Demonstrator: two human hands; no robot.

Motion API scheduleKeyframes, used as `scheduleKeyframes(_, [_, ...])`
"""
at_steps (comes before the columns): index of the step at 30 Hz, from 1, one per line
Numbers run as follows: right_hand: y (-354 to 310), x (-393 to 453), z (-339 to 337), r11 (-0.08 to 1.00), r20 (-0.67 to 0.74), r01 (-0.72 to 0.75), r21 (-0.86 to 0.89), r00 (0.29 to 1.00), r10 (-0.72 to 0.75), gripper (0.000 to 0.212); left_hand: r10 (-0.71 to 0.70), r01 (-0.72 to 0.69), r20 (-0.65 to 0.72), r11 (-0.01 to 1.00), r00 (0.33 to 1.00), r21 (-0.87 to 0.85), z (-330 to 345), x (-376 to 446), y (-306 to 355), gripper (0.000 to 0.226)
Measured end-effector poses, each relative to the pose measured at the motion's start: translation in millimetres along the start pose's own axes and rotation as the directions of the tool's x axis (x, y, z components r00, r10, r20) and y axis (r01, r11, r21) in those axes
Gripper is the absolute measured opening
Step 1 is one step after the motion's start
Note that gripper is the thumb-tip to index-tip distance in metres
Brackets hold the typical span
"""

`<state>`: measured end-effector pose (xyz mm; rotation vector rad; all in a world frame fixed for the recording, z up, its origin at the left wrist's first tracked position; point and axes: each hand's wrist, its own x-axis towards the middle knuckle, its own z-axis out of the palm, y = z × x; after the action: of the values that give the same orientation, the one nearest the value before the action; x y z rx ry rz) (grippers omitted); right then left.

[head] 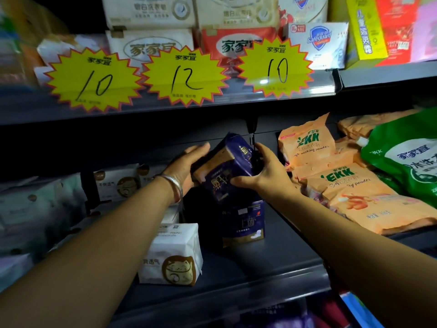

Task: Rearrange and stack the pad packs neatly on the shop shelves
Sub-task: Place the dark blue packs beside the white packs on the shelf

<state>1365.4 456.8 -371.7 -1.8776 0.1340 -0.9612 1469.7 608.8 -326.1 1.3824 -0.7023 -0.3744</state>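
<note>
On the dark metal shelf (272, 263), left to right. Left of the left hand: white soft-wrapped pad packs (115, 183), glossy film, cat motif; one white cat-print pack (172, 254) stood below the left forearm, blocky and pillow-sided. Left hand (186, 166), silver bangle at the wrist, fingers fairly straight, palm pressed to the left face of a navy pad pack (227, 166). That pack sat between both hands, lifted and tilted, long axis leaning up and away to the left. Right hand (262, 171) curled round its right side, thumb across the front. Directly beneath the hands: a second navy pack (243, 223), upright on the shelf; the held one appeared due to settle on it, both hands equally near. Right of the right hand: orange washing-powder bags (350, 185), crinkled, lying flat; a green refill pouch (406, 155).
</note>
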Motion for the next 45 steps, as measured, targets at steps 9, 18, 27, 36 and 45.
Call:
scheduleKeyframes(9, [-14.4, -4.1, 6.8, 0.856, 0.128, 0.313, -0.412, 0.95, -0.285, 0.107, -0.16, 0.147, 0.018, 0.942, 0.987, 0.303, -1.8, -4.8, 6.5, 0.082])
scheduleKeyframes(18, [4.6, -7.8, -3.9, 0.997, 0.124, 0.069, -0.028, 0.99, -0.065, 0.124, -0.024, 0.027, -0.058, 0.998, 0.998, 0.051, -4.8, -3.9, -12.5, 0.026])
scheduleKeyframes(27, [8.1, -3.0, -3.2, 0.992, 0.155, -0.017, 0.121, 0.988, -0.002, 0.092, -0.015, 0.015, -0.026, 1.0, 1.0, -0.008, -5.4, 1.8, -18.2, 0.039])
scheduleKeyframes(36, [3.2, 7.5, 9.2, 0.855, 0.088, -0.162, 0.493, 0.987, 0.136, 0.047, -0.249, 0.247, 0.012, 0.954, 0.968, -0.169, 1.0, 5.7, -20.5, 0.048])
scheduleKeyframes(45, [-1.8, 10.1, 12.4, 0.805, 0.026, -0.242, 0.541, 0.962, 0.272, 0.042, -0.201, 0.193, -0.166, 0.979, 0.965, -0.065, -0.6, 10.7, -14.5, 0.04])
